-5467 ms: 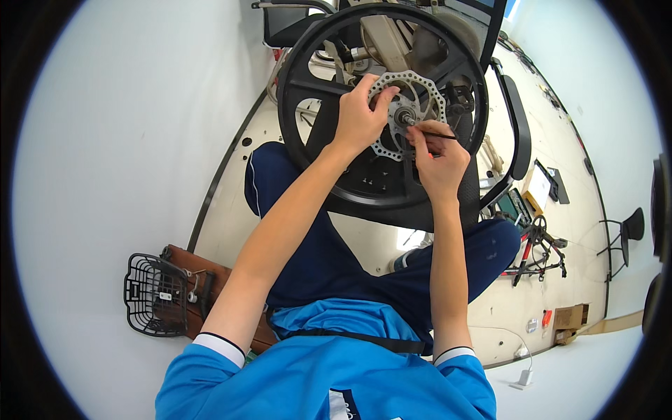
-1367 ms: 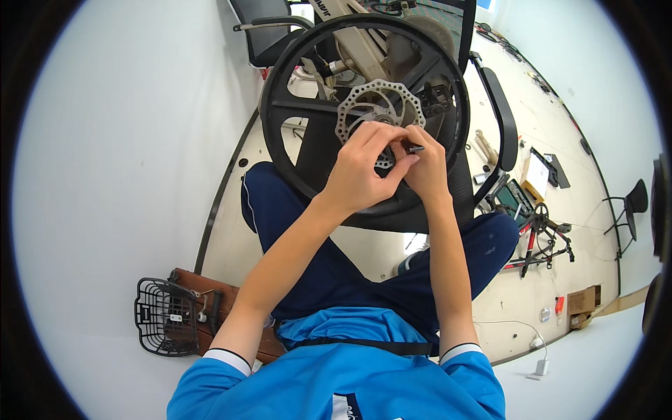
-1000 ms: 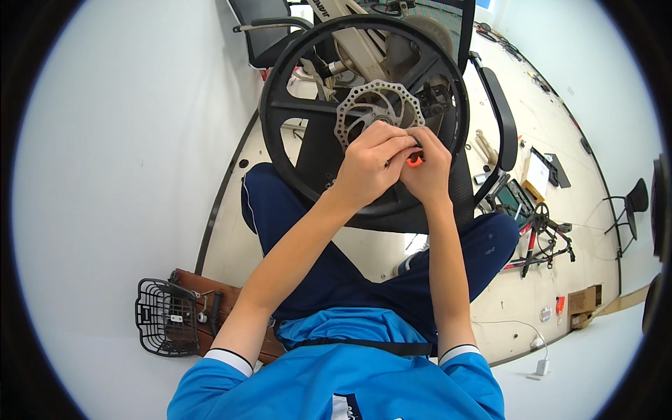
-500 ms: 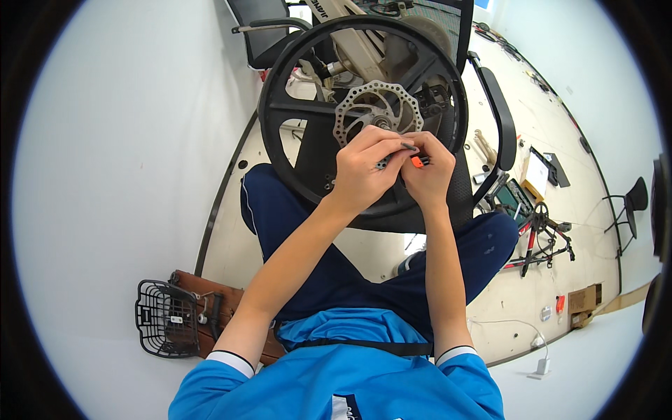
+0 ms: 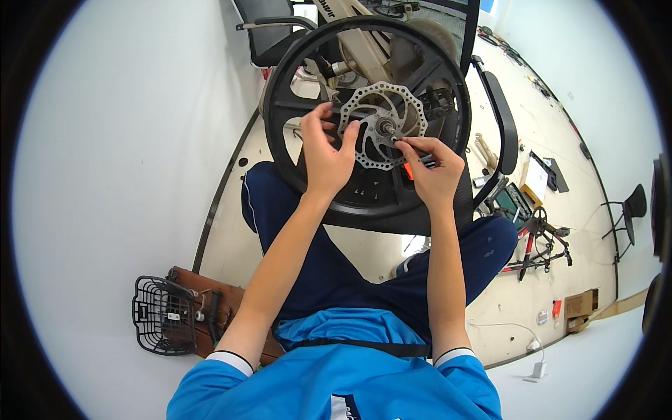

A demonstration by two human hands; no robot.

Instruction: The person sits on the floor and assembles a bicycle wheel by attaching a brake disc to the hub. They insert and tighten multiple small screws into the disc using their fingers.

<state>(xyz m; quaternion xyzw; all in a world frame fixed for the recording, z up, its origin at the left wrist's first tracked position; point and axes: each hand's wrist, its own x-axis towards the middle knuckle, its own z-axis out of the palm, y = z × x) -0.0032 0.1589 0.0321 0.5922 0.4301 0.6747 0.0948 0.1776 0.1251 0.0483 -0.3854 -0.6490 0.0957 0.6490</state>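
A black spoked wheel (image 5: 280, 164) lies flat in front of me, on a black chair seat. Bolted at its hub is a silver disc brake rotor (image 5: 381, 89) with holes round the rim, and the axle (image 5: 389, 128) sticks up in its centre. My left hand (image 5: 325, 154) is open at the rotor's left edge, thumb and fingers apart. Right of the axle, my right hand (image 5: 437, 171) is closed round a small black-and-orange tool (image 5: 408, 171), mostly hidden by the fingers. Its thumb and forefinger pinch together close to the axle. Several small screws (image 5: 360, 191) lie on the wheel below the rotor.
The chair's armrest (image 5: 498, 115) rises at the right. Beyond it on the floor are wrenches (image 5: 484, 150), a white box (image 5: 535, 175) and a red-and-black bike frame part (image 5: 535, 241). A black wire basket (image 5: 164, 315) stands at lower left. A pale bicycle frame (image 5: 364, 49) is behind the wheel.
My hands were together over the rotor's lower edge, both at the tool. The left has let go, moved left and opened; the right keeps the tool, now beside the axle.
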